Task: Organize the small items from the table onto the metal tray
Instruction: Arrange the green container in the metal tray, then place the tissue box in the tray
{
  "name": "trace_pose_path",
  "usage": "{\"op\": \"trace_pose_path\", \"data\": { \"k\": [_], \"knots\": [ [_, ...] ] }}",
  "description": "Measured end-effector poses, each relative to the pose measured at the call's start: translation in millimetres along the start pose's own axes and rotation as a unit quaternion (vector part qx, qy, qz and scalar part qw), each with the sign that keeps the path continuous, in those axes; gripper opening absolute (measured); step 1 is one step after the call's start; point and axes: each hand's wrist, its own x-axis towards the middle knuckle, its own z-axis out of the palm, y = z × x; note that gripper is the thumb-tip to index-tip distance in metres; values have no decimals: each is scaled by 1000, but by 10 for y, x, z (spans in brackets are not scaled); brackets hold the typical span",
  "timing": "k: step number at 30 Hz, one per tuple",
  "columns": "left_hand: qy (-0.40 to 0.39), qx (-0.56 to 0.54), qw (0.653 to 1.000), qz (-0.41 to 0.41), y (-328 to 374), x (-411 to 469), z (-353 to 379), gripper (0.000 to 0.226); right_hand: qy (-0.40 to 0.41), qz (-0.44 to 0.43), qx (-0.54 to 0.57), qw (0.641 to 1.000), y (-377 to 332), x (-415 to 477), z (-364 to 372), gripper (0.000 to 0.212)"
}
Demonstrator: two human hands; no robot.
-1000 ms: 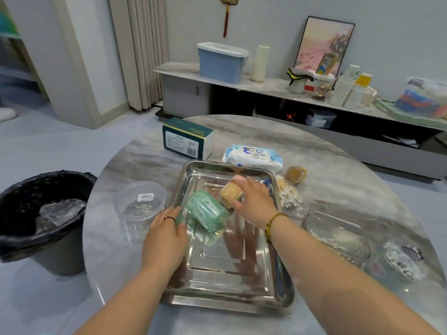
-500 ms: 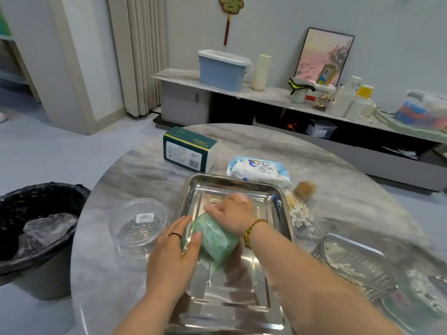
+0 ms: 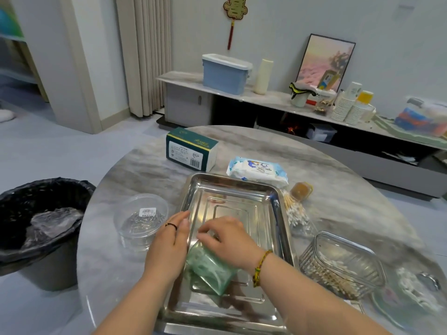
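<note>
Both your hands meet over the metal tray (image 3: pixel 278 209): your right hand (image 3: pixel 227 240) presses down on the green packet (image 3: pixel 210 269) lying inside it, fingers curled over its top, while your left hand (image 3: pixel 169 245) rests flat against the tray's left rim, fingers loosely extended.

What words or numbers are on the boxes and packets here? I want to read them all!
None can be read clearly.
Green box: gold lettering on top, a barcode and small print on its side, all too small.
Wipes packet: dark print, blurred.
Round clear tub: small white sticker, too tiny.
Red wall ornament: gold character, cut off.
</note>
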Motion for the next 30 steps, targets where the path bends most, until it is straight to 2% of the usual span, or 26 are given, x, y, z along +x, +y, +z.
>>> {"op": "trace_pose_path", "data": {
  "k": [3,5,11,18,23,27,30],
  "knots": [
    [-15,56,998,1,-45,44,26,37,82,28,90,992,129,142,-137,26],
    [-37,85,996,9,-66,84,54,38,103,47,83,990,226,282,-239,27],
    [-53,81,995,10,-113,287,74,38,120,77,41,989,455,786,-495,45],
    [-69,113,991,-25,-153,375,107,43,87,78,-51,992,391,1661,-827,73],
    [-81,153,984,-43,-170,518,187,50,93,89,-42,991,405,2166,-798,82],
    [-83,145,985,-42,-200,540,194,51,94,126,49,986,600,2250,-652,87],
    [-85,148,985,-38,-229,569,198,51,110,126,49,985,606,2275,-553,84]
  ]
}}
